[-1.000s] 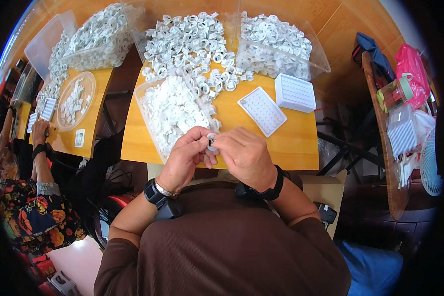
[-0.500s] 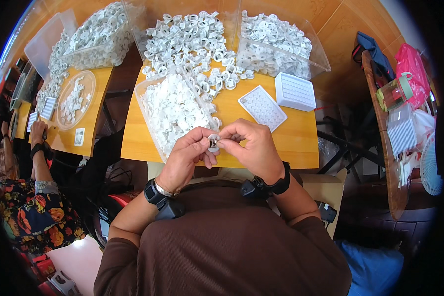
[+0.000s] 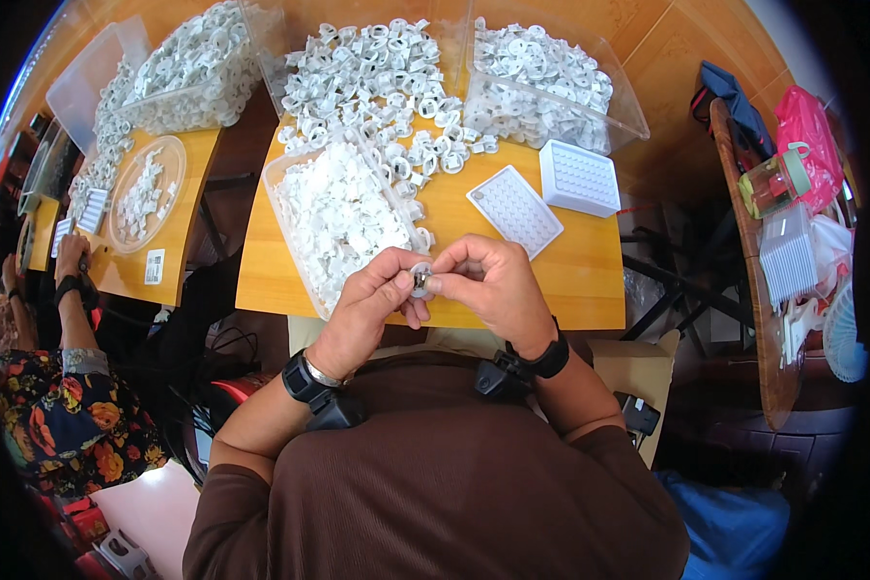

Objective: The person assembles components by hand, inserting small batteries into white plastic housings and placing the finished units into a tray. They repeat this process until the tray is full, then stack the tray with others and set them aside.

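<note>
Between my hands, over the table's near edge, is a small round white plastic part with a dark, shiny middle. My left hand pinches it from the left with thumb and forefinger. From the right, my right hand has its thumb and fingertips closed on the same part, covering much of its right side. Just beyond my left hand stands a clear bin filled with small flat white pieces. Behind it lies a heap of ring-shaped white parts.
A white perforated tray and a white tray block lie at the table's right. Another clear bin of ring parts stands behind. On the left, a person's hand works at a neighbouring table. A bottle lies on a side table.
My right fingers have shifted slightly and the round part has turned a little between my hands. The bins and trays stay where they were.
</note>
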Demonstrator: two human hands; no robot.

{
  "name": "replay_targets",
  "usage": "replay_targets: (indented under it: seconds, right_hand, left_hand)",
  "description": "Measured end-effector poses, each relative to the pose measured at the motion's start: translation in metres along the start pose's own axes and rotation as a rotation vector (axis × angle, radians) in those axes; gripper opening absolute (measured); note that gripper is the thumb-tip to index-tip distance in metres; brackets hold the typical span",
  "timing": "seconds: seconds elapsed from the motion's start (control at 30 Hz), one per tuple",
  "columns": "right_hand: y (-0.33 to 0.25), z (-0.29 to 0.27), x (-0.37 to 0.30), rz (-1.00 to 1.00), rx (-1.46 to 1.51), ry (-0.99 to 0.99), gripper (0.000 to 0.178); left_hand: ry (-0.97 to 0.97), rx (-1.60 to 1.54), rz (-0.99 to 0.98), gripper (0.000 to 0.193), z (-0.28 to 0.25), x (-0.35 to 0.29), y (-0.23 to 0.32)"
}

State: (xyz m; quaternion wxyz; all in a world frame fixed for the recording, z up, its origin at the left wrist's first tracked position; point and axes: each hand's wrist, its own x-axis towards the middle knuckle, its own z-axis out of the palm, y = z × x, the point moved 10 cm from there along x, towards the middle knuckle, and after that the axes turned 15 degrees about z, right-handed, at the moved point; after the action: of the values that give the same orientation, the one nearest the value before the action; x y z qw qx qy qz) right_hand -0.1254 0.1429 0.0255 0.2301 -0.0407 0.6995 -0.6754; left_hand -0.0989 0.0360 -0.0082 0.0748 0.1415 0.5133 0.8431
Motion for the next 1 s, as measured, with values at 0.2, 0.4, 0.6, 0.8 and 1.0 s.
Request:
replay_targets:
  seconds: [0.2, 0.4, 0.6, 0.8, 1.0]
  right_hand:
    - [-0.002, 0.000, -0.003, -0.020, -0.010, 0.043, 0.007]
    - [0.001, -0.001, 0.002, -0.008, 0.044, 0.018, 0.007]
    - [0.003, 0.004, 0.005, -0.006, 0.014, -0.014, 0.009]
    - [0.001, 0.014, 0.009, 0.010, -0.051, 0.002, 0.012]
    - [-0.020, 0.020, 0.028, -0.103, -0.230, 0.029, 0.007]
  left_hand:
    - [-0.029, 0.046, 0.033, 0.030, 0.005, 0.001, 0.002]
    - [0.053, -0.068, -0.020, 0.031, -0.001, 0.001, -0.002]
    - [0.044, 0.007, 0.022, 0.028, -0.006, 0.001, 0.001]
    - [0.033, 0.172, 0.066, 0.018, -0.007, -0.001, 0.018]
    - [0.147, 0.114, 0.164, 0.023, -0.029, 0.000, 0.033]
